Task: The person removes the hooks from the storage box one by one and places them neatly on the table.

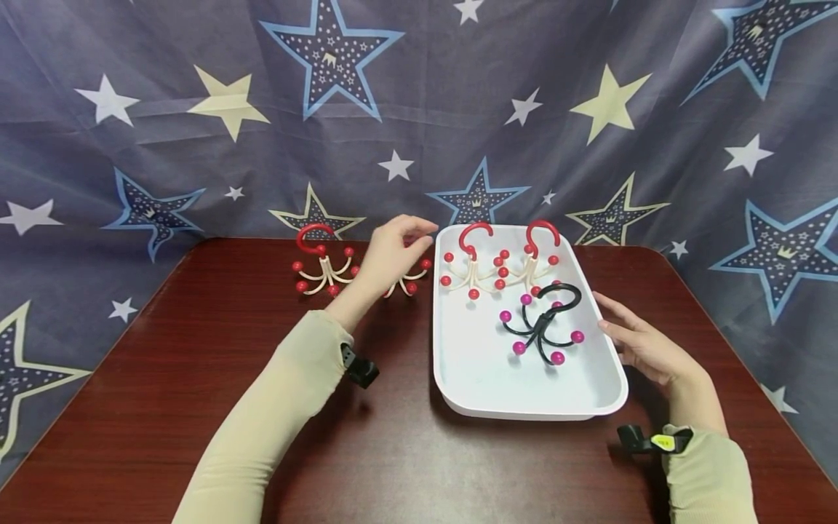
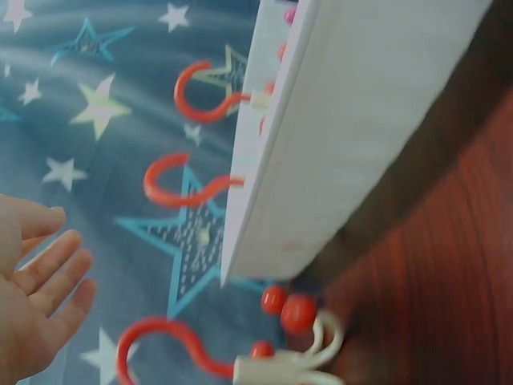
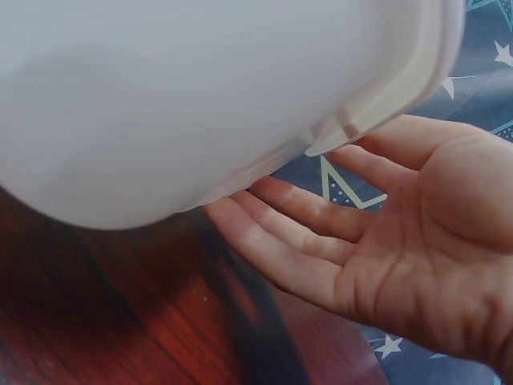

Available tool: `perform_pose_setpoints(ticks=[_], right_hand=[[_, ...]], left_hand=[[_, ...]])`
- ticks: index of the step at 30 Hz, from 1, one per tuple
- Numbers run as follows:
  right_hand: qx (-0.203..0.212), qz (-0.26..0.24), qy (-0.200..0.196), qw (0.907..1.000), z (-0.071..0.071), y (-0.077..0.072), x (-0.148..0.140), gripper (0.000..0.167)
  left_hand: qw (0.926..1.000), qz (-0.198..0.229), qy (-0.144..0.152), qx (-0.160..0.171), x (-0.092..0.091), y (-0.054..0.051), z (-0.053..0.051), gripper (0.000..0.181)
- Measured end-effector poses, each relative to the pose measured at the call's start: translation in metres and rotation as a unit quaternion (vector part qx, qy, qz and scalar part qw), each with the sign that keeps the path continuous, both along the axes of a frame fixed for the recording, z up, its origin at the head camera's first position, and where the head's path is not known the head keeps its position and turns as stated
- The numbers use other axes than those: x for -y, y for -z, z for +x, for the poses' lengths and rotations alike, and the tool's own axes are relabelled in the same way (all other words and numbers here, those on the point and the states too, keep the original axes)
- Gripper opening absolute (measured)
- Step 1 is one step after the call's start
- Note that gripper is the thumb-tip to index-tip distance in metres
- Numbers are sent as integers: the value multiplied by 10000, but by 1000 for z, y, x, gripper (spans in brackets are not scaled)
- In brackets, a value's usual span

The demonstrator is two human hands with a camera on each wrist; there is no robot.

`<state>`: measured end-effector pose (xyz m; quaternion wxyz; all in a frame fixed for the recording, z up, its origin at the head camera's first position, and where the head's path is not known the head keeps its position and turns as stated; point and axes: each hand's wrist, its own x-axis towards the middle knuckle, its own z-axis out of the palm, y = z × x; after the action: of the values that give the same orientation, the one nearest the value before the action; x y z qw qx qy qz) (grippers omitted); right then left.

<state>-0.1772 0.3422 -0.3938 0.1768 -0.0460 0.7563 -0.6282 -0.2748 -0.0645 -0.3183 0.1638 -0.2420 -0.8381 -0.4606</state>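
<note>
My left hand (image 1: 398,251) hovers beside the far left corner of a white tray (image 1: 471,378), holding nothing, with its fingers loosely bent. Behind its wrist is a cream claw hanger (image 1: 412,280) with red ball tips, partly hidden in the head view; its red hook (image 2: 160,327) shows in the left wrist view. Along the tray's right side, my right hand (image 1: 644,346) touches the wall with extended fingers (image 3: 296,265). Inside the tray are two cream claw hangers with red hooks, a left one (image 1: 473,273) and a right one (image 1: 529,271), plus a black claw hanger (image 1: 542,327) with magenta balls.
Another cream claw hanger (image 1: 325,273) with a red hook stands on the dark wooden table (image 1: 164,364), left of my left forearm. A star-patterned curtain (image 1: 419,109) hangs behind the table's far edge. Each wrist wears a black camera strap.
</note>
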Motion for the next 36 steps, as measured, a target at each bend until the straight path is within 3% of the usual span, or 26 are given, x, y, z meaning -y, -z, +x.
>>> perform_pose_setpoints(ticks=[6, 11, 18, 23, 29, 36], right_hand=[[-14, -132, -35, 9999, 0, 2, -2, 66], [33, -150, -40, 9999, -1, 3, -2, 67], [32, -118, -21, 9999, -1, 4, -3, 66], [3, -62, -29, 10000, -2, 4, -3, 66], [46, -190, -46, 9998, -2, 4, -3, 66], [27, -208, -46, 9998, -1, 4, -2, 66]], left_hand=[[9987, -394, 200, 262, -26, 4, 8, 20], [9937, -890, 593, 348, -45, 4, 12, 23], [9768, -1303, 1544, 714, -78, 0, 23, 29], [9629, -1701, 1971, 707, -99, -2, 31, 34], [9565, -1753, 2171, 850, -121, -1, 36, 40], [9519, -2105, 2123, 676, -138, 1, 38, 38]])
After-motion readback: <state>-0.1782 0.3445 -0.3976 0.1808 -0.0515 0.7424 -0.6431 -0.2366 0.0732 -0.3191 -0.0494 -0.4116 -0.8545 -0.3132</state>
